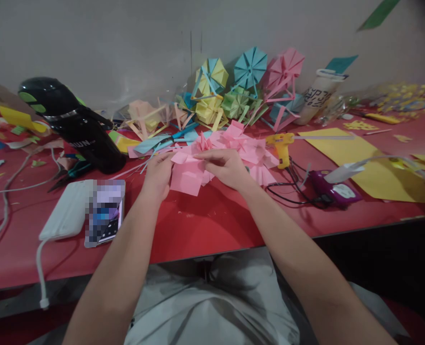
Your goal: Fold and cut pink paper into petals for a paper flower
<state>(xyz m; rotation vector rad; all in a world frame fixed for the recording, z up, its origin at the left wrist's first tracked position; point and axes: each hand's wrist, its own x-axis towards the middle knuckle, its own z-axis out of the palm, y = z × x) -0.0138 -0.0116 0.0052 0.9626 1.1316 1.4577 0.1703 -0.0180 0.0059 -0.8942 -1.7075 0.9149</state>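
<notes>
My left hand and my right hand both pinch a folded pink paper piece just above the red table. The left hand's fingers close on its left edge; the right hand's fingers press on its top right part. Right behind it lie several more folded pink paper pieces. Farther back, against the wall, stand paper pinwheels in yellow, blue and pink.
A phone and a white power bank with a cable lie at the left. A black bottle lies behind them. A yellow glue gun, a purple device, yellow paper sheets and a white tube are at the right.
</notes>
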